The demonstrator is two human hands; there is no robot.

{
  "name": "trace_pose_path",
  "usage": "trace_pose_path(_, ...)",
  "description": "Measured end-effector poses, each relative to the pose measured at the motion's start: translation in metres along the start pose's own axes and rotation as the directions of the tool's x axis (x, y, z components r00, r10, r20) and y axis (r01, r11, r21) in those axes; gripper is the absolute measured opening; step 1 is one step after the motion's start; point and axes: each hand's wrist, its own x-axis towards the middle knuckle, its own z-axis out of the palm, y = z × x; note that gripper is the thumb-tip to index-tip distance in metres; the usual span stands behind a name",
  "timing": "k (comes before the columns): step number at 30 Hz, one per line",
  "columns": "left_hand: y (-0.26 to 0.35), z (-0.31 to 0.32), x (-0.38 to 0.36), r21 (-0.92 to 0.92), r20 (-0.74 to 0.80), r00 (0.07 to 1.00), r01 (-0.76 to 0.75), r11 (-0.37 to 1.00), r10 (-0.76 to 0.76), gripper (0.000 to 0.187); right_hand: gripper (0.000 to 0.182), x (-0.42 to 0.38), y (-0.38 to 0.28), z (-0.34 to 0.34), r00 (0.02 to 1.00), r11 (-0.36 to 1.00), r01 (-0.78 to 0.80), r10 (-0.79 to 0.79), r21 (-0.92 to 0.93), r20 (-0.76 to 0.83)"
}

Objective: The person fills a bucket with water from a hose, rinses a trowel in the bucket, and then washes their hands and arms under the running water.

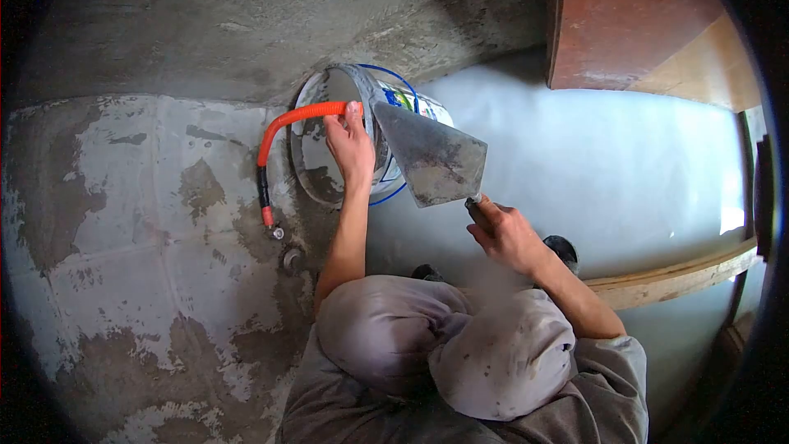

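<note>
Left hand (349,144): fingers curled over the free end of an orange corrugated hose (289,119), grasping it at the rim of a bucket (329,86); wrist straight, forearm bare and stretched forward from the raised knees. Right hand (505,234): fingers clenched round the handle of a trowel (431,156); the handle is mostly hidden in the fist; elbow bent, forearm drawn in close to the right knee, sleeve pushed up.

Hose: bright orange, arching from the bucket rim leftward and down the wall, a short black band along its lower run, ending in a metal fitting (276,232) at the wall. Trowel: broad trapezoidal steel blade, grey and smeared with dried mortar, its wide edge uppermost and lying across the bucket's right side. Bucket: pale plastic, grey-coated inside, a blue wire bail and a printed label on its right flank; it sits on the floor, hard against the foot of the wall.

Wall (123,222): pale tiles blotched with grey cement patches; rough grey render above. Floor (592,148): smooth, light, bluish-grey; a wooden plank (682,275) lies along its right edge; a reddish-brown panel (625,16) stands at the far right corner. The person squats in dusty grey trousers (444,345).
</note>
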Motion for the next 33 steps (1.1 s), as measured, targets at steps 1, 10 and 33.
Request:
trace_pose_path(1,-0.001,-0.001,0.000,-0.009,0.000,1.000,-0.011,1.000,0.011,0.031,0.068,-0.001,-0.002,-0.002,1.000,1.000,-0.005,0.005,-0.007,0.002)
trace_pose_path(10,-0.017,-0.010,0.001,-0.058,0.050,0.998,-0.020,0.998,0.023,0.029,0.067,-0.036,-0.044,-0.050,0.988,0.888,-0.055,0.115,-0.457,0.106)
trace_pose_path(33,0.014,-0.035,0.005,-0.178,0.352,0.857,0.455,0.873,-0.375,0.028,0.031,-0.003,-0.029,-0.020,0.994,0.991,-0.052,0.040,-0.126,-0.098)
